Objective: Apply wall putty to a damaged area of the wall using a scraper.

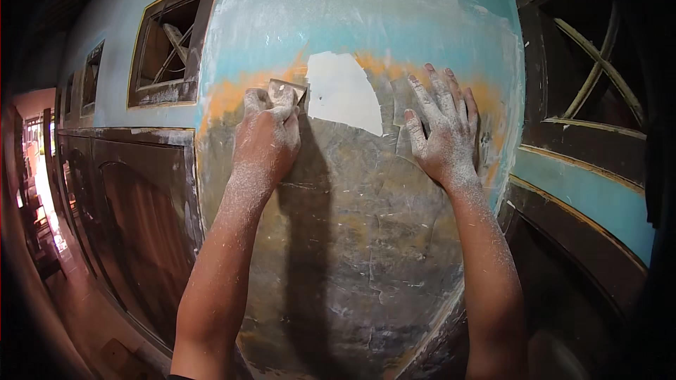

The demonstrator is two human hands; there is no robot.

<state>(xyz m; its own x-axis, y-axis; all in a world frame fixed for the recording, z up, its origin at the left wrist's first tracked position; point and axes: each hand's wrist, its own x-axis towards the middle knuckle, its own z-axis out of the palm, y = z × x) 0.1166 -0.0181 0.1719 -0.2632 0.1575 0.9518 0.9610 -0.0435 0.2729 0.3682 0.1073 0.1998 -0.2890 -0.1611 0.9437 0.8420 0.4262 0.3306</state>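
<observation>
My left hand point(267, 134), dusted white, is closed around a small flat scraper point(289, 86) with a square brownish blade. Its edge rests on the wall just left of a bare white patch point(345, 91) with jagged borders. Around that patch the wall point(394, 239) has a worn grey-brown coating, cracked and flaking in places. To the right of the patch, my right hand point(445, 130) lies against the wall with its fingers spread, also coated in white dust. A loose-looking flake edge point(403, 123) shows beside its thumb. Whatever handle the scraper has is hidden by my fingers.
An orange and turquoise paint band point(253, 63) crosses the wall higher up. Dark wooden frames with crossed slats, a left window point(167, 39) and a right window point(539, 28), flank it. A dark wooden door point(141, 218) stands at left, beside a passage floor point(77, 295).
</observation>
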